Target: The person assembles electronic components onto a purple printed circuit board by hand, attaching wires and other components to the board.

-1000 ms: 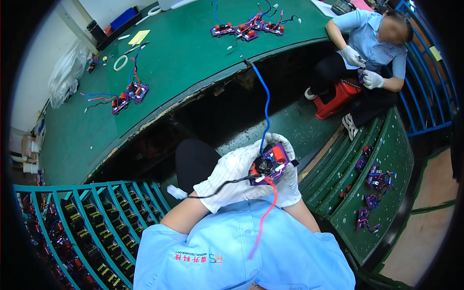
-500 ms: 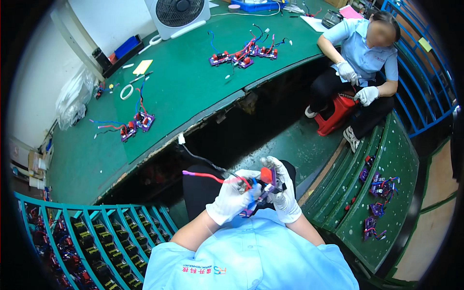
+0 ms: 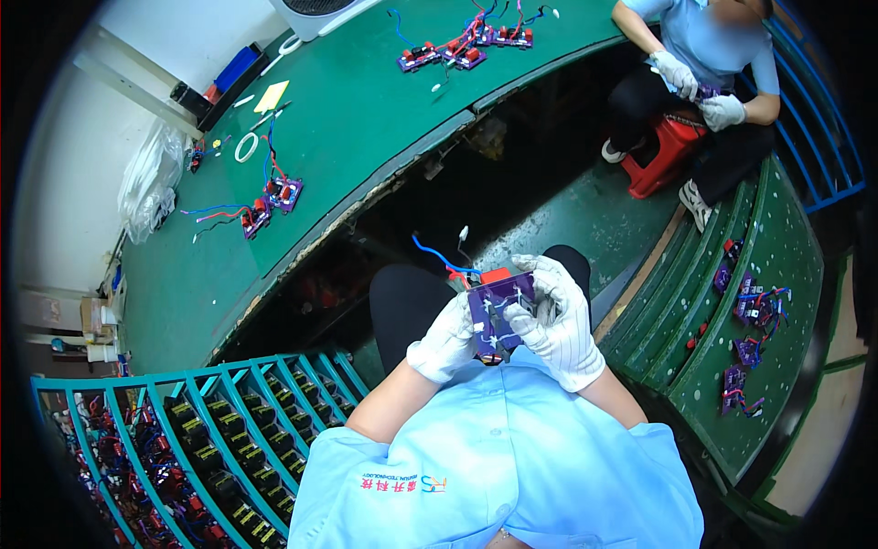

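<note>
A purple circuit board [image 3: 495, 314] is held up over my lap, its soldered underside facing me. A red component [image 3: 496, 274] shows above its upper edge, with blue, red and black wires standing out beyond it. My left hand [image 3: 445, 343], in a white glove, grips the board's left edge. The gloved right hand [image 3: 556, 320] grips the right side, its thumb lying on the board's face and its fingers behind. Parts of the wires and the board's far side are hidden.
Similar boards [image 3: 274, 199] lie on the green table [image 3: 329, 119], with more boards [image 3: 466, 46] farther back. At right, boards rest on a green bench [image 3: 704, 403]. A teal rack [image 3: 210, 384] of parts stands at lower left. A gloved co-worker [image 3: 700, 82] sits on a red stool [image 3: 660, 160].
The board has been turned so its underside faces me, and its wires now point away. My right thumb has come onto its face. The whole view has shifted slightly.
</note>
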`<state>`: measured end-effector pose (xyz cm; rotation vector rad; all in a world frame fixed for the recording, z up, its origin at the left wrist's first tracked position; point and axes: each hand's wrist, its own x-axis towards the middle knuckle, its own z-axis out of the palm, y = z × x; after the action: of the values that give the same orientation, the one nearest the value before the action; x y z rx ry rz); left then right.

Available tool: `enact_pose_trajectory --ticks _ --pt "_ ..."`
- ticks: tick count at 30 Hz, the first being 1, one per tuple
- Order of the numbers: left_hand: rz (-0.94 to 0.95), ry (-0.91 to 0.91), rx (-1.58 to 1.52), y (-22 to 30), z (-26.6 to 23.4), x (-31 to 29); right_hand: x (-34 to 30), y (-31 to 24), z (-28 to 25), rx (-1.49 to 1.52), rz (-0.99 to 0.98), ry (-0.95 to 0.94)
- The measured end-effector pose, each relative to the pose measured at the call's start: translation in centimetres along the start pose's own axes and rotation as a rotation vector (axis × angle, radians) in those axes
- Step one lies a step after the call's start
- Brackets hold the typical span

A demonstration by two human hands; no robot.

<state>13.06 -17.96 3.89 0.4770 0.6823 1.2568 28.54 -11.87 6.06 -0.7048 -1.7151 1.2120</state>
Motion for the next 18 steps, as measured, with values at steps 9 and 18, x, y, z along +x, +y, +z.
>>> enact_pose_trajectory --ticks 9,18 --pt "0.080 0.026 0.869 2.9 0.5 -1.5 -1.5 -1.3 0.2 0.757 0.524 0.183" --pt "0.487 0.177 0.954 2.3 2.3 -1.1 -0.6 -1.3 1.2 -0.173 -0.066 0.192"
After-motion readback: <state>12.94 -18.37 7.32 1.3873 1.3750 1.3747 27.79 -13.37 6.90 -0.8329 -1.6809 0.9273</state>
